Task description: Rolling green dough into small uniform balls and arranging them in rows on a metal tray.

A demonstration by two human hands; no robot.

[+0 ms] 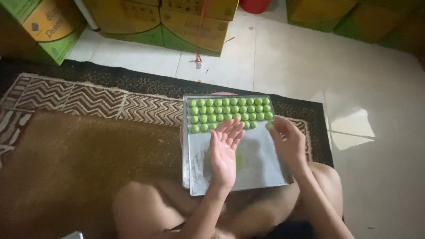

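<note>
Green dough balls (228,109) filled the tray's (261,170) far end, the near half bare; right hand (287,141) pinched one ball (268,125), left hand (224,152) spread flat.

You have a metal tray (261,170) resting on your lap, its far end reaching over the brown patterned rug (79,132). Rows of small green balls (230,109) fill the tray's far end; the near part is bare metal. The rug lies on a pale tiled floor (310,62), where yellow-and-green cardboard boxes (177,22) stand beyond it.
</note>
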